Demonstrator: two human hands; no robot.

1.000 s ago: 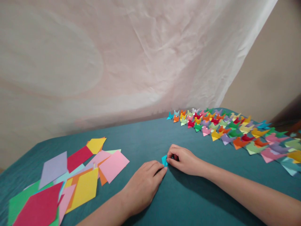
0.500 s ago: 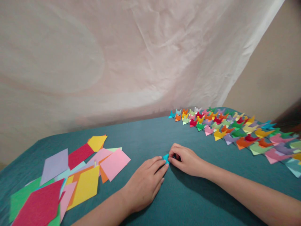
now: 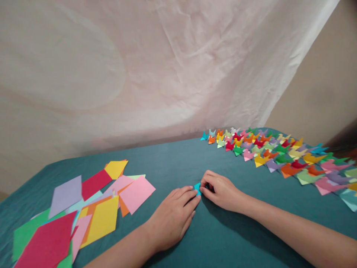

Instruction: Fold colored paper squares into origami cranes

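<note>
The blue paper (image 3: 198, 188) (already folded small) lay on the table (image 3: 173, 160), pinched at its right side by the right hand (image 3: 221, 191), thumb and fingers closed on it. The left hand (image 3: 170, 219) lay flat, palm down, fingertips touching the paper's near-left edge and clasping nothing. For a clean crease here, I judge the left fingertips should pin the piece while the right matches the edges, then presses the fold tight. Well left of the grip lay loose sheets (image 3: 97, 208); beyond it to the right, rows of folded figures (image 3: 279, 156).
</note>
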